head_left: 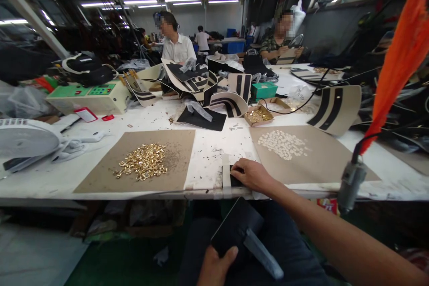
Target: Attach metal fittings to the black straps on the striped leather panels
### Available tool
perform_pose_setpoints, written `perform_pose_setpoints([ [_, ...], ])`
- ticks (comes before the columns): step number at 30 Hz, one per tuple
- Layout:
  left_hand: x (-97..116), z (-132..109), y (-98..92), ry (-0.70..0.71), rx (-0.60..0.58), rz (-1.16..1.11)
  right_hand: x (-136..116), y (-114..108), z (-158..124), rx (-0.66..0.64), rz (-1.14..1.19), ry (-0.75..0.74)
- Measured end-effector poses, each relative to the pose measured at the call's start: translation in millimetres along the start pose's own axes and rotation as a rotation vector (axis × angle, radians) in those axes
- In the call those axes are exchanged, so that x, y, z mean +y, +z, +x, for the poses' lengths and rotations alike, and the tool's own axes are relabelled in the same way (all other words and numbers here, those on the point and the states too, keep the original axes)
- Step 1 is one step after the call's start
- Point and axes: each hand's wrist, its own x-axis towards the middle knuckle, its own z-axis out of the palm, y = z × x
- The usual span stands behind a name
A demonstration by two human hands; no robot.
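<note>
Low over my lap, my left hand (218, 264) grips the lower left edge of a black flat panel (237, 227), thumb on top. A strap or handle wrapped in cloudy plastic (263, 252) is attached to that panel. At the table's front edge my right hand (250, 175) has its fingers drawn together over a small black pad (235, 182) beside a pale tape strip (227, 174). Anything between those fingertips is hidden. Nearest to this hand, on the right, lies a brown sheet (321, 161) with a spread of small whitish pieces (284, 144).
Gold metal fittings (144, 161) are heaped on another brown sheet (100, 170) at left. Striped panels (231, 100) pile up behind, near a box of small gold parts (258, 116). A metal-ended tool (351, 185) hangs by orange cloth at right. Two people sit across.
</note>
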Motion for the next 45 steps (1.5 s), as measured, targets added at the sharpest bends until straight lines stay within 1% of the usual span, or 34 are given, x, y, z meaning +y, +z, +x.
perform_pose_setpoints([
  [3, -2.4, 1.5, -1.4, -0.004, 0.027, 0.021, -3.0, 0.0, 1.8, 0.001, -0.042, 0.002],
  [7, -5.1, 1.7, 0.5, -0.026, 0.031, -0.031, -8.8, -2.9, 3.8, -0.017, -0.120, -0.021],
  [12, -2.1, -0.6, 2.3, -0.022, 0.039, -0.053, -15.2, -8.4, 8.2, -0.058, -0.227, -0.045],
  [16, 0.7, -1.9, 1.0, -0.004, 0.037, -0.048, -18.9, -4.8, 9.1, -0.052, -0.266, -0.052],
  [22, 4.0, -3.2, 0.4, 0.002, 0.017, -0.019, -15.0, -1.4, 2.5, -0.042, -0.276, -0.044],
  [25, 5.1, -2.9, -0.6, 0.011, 0.003, -0.021, -18.5, -4.7, 3.3, -0.083, -0.345, -0.076],
  [28, 4.3, -1.5, -3.3, -0.001, -0.020, 0.003, -25.3, -8.8, 10.6, -0.147, -0.392, -0.107],
  [30, 3.3, -0.7, -4.8, 0.006, -0.018, 0.019, -26.5, -11.4, 16.2, -0.172, -0.380, -0.113],
  [33, 3.4, -1.5, -5.2, 0.029, -0.007, 0.019, -18.7, -13.7, 18.3, -0.185, -0.341, -0.104],
  [37, 5.6, -4.9, -3.1, 0.017, 0.006, -0.005, -0.2, -9.8, 9.6, -0.143, -0.107, -0.099],
  [39, 6.0, -5.2, -2.6, 0.012, 0.009, 0.004, 5.3, -5.2, 6.2, -0.114, -0.002, -0.097],
  [41, 6.2, -4.3, -2.4, 0.005, 0.012, 0.014, 6.2, -0.7, 5.5, -0.097, 0.000, -0.066],
  [45, 9.9, -2.6, -0.8, 0.010, -0.005, 0.029, 0.7, 1.9, 6.3, -0.077, -0.105, 0.024],
])
